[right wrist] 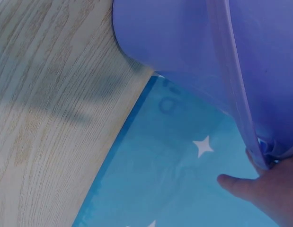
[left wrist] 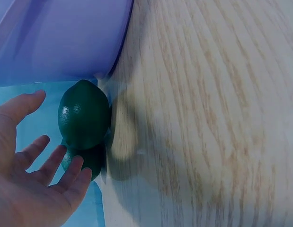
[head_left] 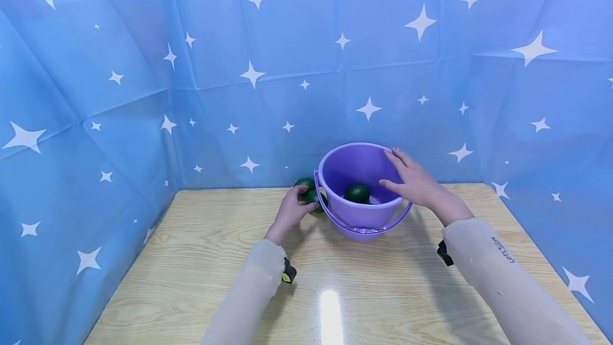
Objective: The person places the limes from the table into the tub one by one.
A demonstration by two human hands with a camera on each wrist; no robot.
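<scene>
A purple bucket (head_left: 354, 220) stands on the table, with a dark green lime (head_left: 357, 193) inside it. Two more limes sit close together left of the bucket; the nearer lime (left wrist: 84, 115) partly covers the farther lime (left wrist: 87, 161) in the left wrist view. My left hand (head_left: 290, 211) reaches to this pair, thumb and fingers spread, fingertips overlapping the farther lime. At the bucket's right rim, my right hand (head_left: 417, 182) has its fingers extended, with the thumb over the inside in the head view. The right wrist view shows that hand (right wrist: 274, 189) beside the handle joint.
The bucket's purple handle (head_left: 364, 229) hangs down across its front. Behind the wooden table (head_left: 201, 260) hangs a blue curtain (head_left: 268, 116) with white stars, close to the bucket and limes. Curtain also borders the table on both sides.
</scene>
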